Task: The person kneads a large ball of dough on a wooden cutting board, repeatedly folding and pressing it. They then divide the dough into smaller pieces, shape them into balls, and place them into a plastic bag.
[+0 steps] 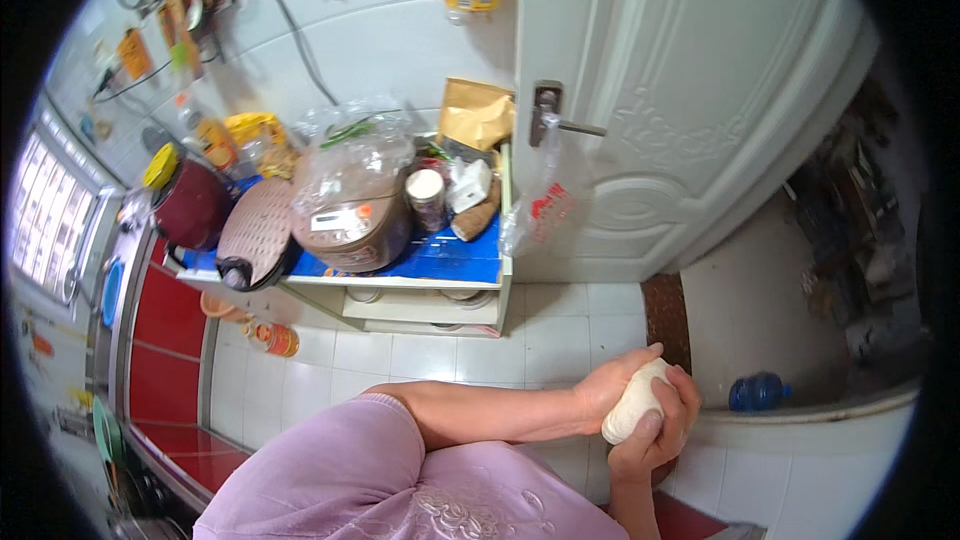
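Note:
A smooth, pale lump of dough [634, 403] is held in the air between my two hands, at the lower right above the tiled floor. My left hand [609, 384] presses against its upper left side, with the palm partly hidden by the dough. From the right, my right hand [670, 420] wraps its fingers over the lump, with the thumb across the lower part. The forearm of my left arm stretches across the view from a short lilac sleeve.
A cabinet with a blue top [450, 261] bears a rice cooker [360, 229], a round electric griddle [259, 229] and a lidded jar [426, 199]. Right of it, a plastic bag [551, 202] hangs from the handle of a white door [660, 127]. A blue water bottle [756, 392] lies beyond the doorway.

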### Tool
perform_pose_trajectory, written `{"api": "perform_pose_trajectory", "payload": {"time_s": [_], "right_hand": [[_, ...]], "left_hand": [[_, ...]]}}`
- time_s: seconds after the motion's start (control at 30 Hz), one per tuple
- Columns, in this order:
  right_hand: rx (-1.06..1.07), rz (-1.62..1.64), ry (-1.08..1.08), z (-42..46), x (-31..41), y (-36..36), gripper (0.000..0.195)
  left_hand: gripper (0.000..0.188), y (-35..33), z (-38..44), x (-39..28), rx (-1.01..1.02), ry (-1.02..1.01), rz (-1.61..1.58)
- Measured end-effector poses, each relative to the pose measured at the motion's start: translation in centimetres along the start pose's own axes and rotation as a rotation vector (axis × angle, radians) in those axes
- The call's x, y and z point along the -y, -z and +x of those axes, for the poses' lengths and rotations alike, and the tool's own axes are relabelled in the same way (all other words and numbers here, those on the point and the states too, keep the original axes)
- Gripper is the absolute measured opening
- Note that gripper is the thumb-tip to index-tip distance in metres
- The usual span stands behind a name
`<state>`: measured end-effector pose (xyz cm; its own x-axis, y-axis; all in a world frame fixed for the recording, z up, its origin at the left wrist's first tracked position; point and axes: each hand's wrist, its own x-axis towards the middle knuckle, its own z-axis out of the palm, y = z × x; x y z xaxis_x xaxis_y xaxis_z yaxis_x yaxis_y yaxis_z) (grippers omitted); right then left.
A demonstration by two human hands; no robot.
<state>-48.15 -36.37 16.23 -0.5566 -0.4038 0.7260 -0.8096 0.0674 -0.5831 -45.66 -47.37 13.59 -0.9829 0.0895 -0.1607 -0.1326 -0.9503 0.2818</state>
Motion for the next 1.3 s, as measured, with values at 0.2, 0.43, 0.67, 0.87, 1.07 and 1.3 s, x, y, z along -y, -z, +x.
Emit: {"api": "perform_pose_trajectory", "payload": {"time_s": [0.2,0.43,0.67,0.87,1.07,1.3], "right_hand": [[-0.173,0.529,-0.478,4.9,-1.4,-0.1,0.042],[-0.129,0.677,-0.571,7.8,-1.7,-5.1,0.051],[0.252,0.197,0.201,14.7,-2.2,-6.1,0.063],[0.192,-0.171,0.366,14.8,-3.0,-5.6,0.037],[0.013,-0.047,0.264,18.8,-9.7,-1.8,0.025],[-0.141,0.145,-0.114,23.1,-18.1,4.1,0.031]], "left_hand": [[0.060,-5.6,-1.1,-3.3,-0.052,-0.242,0.286],[0.070,-4.5,1.1,-5.6,-0.175,-0.722,0.497],[0.059,-1.5,1.3,-12.8,-0.090,-0.443,0.190],[0.042,-4.0,4.7,-12.6,-0.058,-0.168,0.038],[0.052,-4.2,13.2,-12.6,0.140,-0.194,0.324],[0.072,-10.2,25.1,-10.2,0.153,-0.406,0.690]]}}
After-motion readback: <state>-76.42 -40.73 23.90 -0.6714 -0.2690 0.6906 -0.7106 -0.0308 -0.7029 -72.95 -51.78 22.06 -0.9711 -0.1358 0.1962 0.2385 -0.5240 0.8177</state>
